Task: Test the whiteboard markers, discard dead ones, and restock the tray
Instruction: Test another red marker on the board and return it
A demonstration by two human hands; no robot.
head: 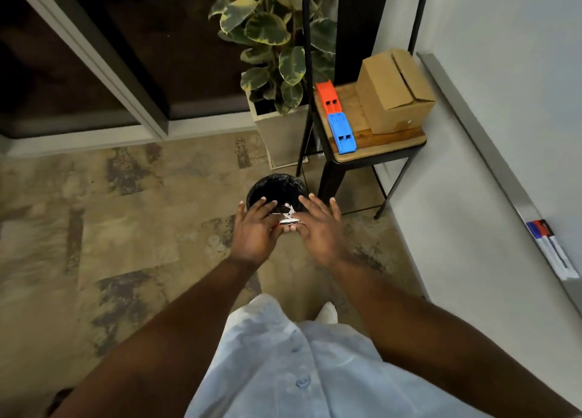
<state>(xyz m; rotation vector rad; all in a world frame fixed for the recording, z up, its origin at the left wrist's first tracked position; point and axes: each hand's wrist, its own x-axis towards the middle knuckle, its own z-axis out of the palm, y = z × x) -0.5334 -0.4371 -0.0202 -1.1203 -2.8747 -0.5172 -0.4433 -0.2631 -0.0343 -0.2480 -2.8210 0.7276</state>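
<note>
Mottled tan and brown flooring [126, 197], patchy like worn stone, fills the ground below you. Your left hand [255, 228] and right hand [318, 228] hang side by side over it, backs up, fingers straight and spread. A slim white marker [288, 221] shows in the narrow gap between them, blurred, with a hint of red at its left end. Your thumbs are hidden beneath it, so you cannot tell whether either hand pinches it or merely flanks it.

Directly under your fingertips sits a small round bin [274, 188] lined with a glossy, crinkled black bag.

Just beyond the bin stands a black metal-framed stool [371, 143] with a wooden seat. On it rest a taped cardboard box [393, 93] and, end to end, a red plastic block [327, 98] and a blue plastic block [341, 134].

Left of the stool, a plant with broad variegated leaves [267, 30] rises from a pale square planter [280, 137].

Along the wall to your right runs a long brushed-metal tray [478, 140], holding white-bodied markers with blue and red caps [549, 247] near its closer end.
</note>
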